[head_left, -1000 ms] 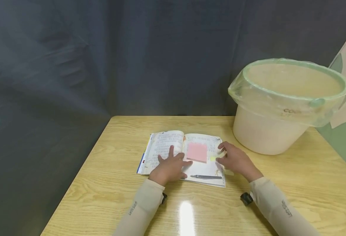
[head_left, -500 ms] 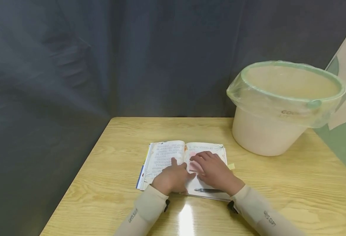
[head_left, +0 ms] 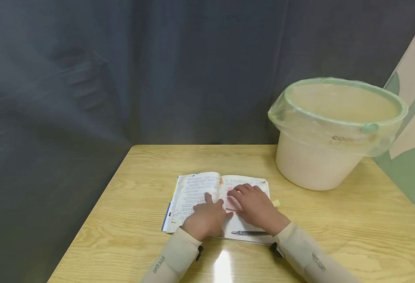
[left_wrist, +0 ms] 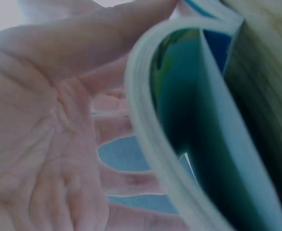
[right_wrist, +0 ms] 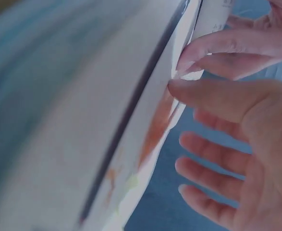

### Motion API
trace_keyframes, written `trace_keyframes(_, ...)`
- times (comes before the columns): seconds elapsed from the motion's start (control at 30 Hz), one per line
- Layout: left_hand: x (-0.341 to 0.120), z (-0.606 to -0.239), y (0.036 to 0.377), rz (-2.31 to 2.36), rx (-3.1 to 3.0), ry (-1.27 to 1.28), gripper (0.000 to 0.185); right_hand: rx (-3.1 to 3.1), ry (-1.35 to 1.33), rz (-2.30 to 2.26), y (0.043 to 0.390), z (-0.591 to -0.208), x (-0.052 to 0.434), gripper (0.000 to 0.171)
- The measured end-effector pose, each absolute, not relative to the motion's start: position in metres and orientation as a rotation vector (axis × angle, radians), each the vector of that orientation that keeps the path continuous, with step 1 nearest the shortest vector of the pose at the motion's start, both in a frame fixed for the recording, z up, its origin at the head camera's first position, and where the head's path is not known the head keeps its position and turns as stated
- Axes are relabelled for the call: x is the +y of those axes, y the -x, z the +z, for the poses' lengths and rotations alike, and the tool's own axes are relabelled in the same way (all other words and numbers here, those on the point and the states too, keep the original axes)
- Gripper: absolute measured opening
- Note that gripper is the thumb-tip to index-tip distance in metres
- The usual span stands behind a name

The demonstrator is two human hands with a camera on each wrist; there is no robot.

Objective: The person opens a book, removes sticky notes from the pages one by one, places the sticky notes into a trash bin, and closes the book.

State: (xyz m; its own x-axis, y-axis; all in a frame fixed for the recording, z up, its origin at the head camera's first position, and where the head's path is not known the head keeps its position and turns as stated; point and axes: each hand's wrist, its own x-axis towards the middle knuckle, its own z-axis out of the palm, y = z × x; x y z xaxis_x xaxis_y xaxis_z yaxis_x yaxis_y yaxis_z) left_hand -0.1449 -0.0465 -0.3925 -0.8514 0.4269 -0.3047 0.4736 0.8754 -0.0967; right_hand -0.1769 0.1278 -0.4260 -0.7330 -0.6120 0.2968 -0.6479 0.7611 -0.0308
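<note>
An open book (head_left: 196, 192) lies on the wooden table (head_left: 140, 173). My left hand (head_left: 207, 214) rests flat on its left page near the spine, fingers straight; in the left wrist view the palm (left_wrist: 44, 134) lies beside the curved pages (left_wrist: 189, 134). My right hand (head_left: 255, 204) lies on the right page, its fingertips touching a pink sticky note (head_left: 232, 203) that it mostly hides. The right wrist view shows spread fingers (right_wrist: 213, 163) against the page (right_wrist: 83, 159). A dark pen (head_left: 249, 233) lies on the lower right page.
A large cream bucket (head_left: 317, 165) lined with a green plastic bag stands at the back right of the table. A small yellow tab (head_left: 276, 203) sticks out beside the book's right edge. A dark curtain (head_left: 122, 70) hangs behind the table.
My right hand has moved left from the book's right edge onto the pink note, covering it. The left hand has stayed on the left page.
</note>
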Motion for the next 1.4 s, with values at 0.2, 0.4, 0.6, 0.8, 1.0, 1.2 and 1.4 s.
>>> trace_keyframes(0.2, -0.05, -0.392, 0.146, -0.217, 2.758, -0.708, 0.058, -2.646, -0.88, 0.212, 0.184, -0.426, 0.13, 0.021)
trace_keyframes(0.4, -0.045, -0.394, 0.146, -0.248, 2.778, -0.687, 0.057, -2.57, -0.793, 0.325, 0.186, -0.419, 0.131, 0.008)
trace_keyframes(0.6, -0.045, -0.397, 0.147, -0.222, 2.812, -0.694, 0.052, -2.604, -0.74, 0.359, 0.187, -0.416, 0.131, 0.012)
trace_keyframes(0.8, -0.045, -0.4, 0.145, -0.212, 2.831, -0.691, 0.056, -2.654, -0.706, 0.395, 0.188, -0.415, 0.134, 0.013)
trace_keyframes(1.0, -0.044, -0.401, 0.144, -0.217, 2.834, -0.69, 0.06, -2.68, -0.677, 0.421, 0.189, -0.414, 0.14, 0.014)
trace_keyframes(1.2, -0.044, -0.4, 0.142, -0.212, 2.838, -0.685, 0.061, -2.681, -0.662, 0.423, 0.191, -0.41, 0.146, 0.009)
trace_keyframes(1.4, -0.043, -0.398, 0.14, -0.202, 2.847, -0.687, 0.06, -2.71, -0.634, 0.449, 0.192, -0.406, 0.152, 0.006)
